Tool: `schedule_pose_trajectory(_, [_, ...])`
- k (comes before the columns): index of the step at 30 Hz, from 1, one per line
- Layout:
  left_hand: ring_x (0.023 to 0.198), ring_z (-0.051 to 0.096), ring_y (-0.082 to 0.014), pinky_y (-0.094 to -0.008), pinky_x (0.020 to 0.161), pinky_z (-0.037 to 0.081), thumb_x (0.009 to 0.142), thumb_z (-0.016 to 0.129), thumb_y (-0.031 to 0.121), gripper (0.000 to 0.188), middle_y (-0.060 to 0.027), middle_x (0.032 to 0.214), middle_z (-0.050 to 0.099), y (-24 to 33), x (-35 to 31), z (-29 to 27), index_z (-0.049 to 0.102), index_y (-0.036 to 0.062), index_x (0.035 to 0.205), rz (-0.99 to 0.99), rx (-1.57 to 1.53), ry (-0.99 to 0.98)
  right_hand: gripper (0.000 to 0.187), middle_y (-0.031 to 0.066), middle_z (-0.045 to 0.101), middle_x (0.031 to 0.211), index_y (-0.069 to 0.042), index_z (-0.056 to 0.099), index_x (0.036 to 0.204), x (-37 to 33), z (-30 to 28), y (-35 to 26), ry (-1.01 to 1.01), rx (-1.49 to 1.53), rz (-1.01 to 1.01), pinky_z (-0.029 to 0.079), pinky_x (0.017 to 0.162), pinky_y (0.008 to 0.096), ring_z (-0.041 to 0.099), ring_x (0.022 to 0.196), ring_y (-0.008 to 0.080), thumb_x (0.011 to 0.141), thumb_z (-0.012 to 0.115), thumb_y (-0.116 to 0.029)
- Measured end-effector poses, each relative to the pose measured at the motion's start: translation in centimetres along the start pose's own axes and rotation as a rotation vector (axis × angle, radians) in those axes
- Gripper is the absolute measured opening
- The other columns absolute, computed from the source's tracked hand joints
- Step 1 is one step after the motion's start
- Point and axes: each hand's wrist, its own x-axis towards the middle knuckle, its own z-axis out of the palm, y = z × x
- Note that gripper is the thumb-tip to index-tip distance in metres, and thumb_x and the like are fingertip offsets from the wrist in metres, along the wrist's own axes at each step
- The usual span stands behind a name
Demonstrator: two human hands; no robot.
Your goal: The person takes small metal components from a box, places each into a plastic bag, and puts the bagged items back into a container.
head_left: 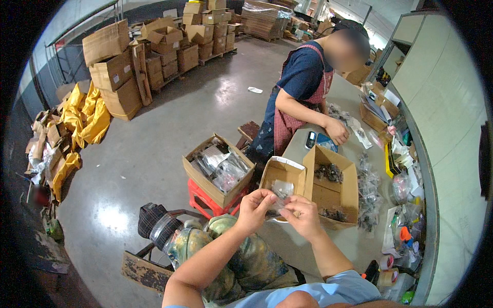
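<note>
Both hands pinch one small clear plastic bag over the near edge of the table.

The left hand (255,206) and the right hand (304,216) meet at a small clear plastic bag (281,199), each grasping it with thumb and fingertips, left hand on its left side, right hand on its right. The bag hangs just in front of a small open cardboard box (283,173) and left of a larger open cardboard box (334,186) that holds dark small parts. Both boxes stand on the grey table (303,246). Further right lie filled clear bags (367,195) and, near the wall, rolls of tape (386,277). At the far end of the table a co-worker in an apron (300,92) leans over more bags. Left of the table, an open carton of bagged parts (218,169) sits on a red stool (205,201).
</note>
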Motion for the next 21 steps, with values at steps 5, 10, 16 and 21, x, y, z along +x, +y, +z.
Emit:
schedule_pose_trajectory(5, [0.071, 0.050, -0.0091, -0.0230, 0.063, 0.041, 0.085, 0.061, 0.009, 0.010, -0.0010, 0.074, 0.053, -0.1, 0.0, -0.1, 0.061, -0.0003, 0.080, 0.279, 0.368, -0.034, 0.013, 0.0090, 0.056, 0.077, 0.002, 0.055, 0.081, 0.6, 0.1, -0.8, 0.023, 0.129, 0.129, 0.044, 0.061, 0.0273, 0.054, 0.067, 0.0195, 0.074, 0.065, -0.003])
schedule_pose_trajectory(10, [0.070, 0.050, -0.0103, -0.0238, 0.063, 0.041, 0.084, 0.061, 0.008, 0.010, -0.0028, 0.074, 0.054, 0.5, -0.5, 0.4, 0.061, -0.0006, 0.079, 0.236, 0.432, -0.044, 0.012, 0.0109, 0.055, 0.078, 0.001, 0.053, 0.082, 1.0, -0.1, -0.4, -0.071, 0.012, -0.007, 0.047, 0.062, 0.0303, 0.057, 0.070, 0.0225, 0.077, 0.062, -0.005])
schedule_pose_trajectory(16, [0.068, 0.048, -0.0040, -0.0197, 0.063, 0.040, 0.087, 0.058, 0.007, 0.008, 0.0038, 0.074, 0.055, -0.6, 0.3, 0.3, 0.058, 0.0028, 0.080, 0.102, 0.039, 0.074, 0.009, 0.0112, 0.054, 0.080, -0.001, 0.052, 0.081, -0.5, -2.0, 0.7, -0.079, -0.009, 0.004, 0.047, 0.062, 0.0311, 0.057, 0.069, 0.0219, 0.077, 0.060, -0.004])
schedule_pose_trajectory(21, [0.071, 0.050, -0.0074, -0.0209, 0.066, 0.041, 0.088, 0.057, 0.009, 0.013, -0.0011, 0.077, 0.053, -2.6, 0.6, 0.7, 0.060, -0.0023, 0.082, 0.037, 0.168, 0.075, 0.011, 0.0103, 0.056, 0.073, -0.001, 0.055, 0.078, -2.9, -3.6, 2.9, 0.004, -0.051, 0.147, 0.046, 0.058, 0.0290, 0.056, 0.064, 0.0201, 0.079, 0.062, -0.009])
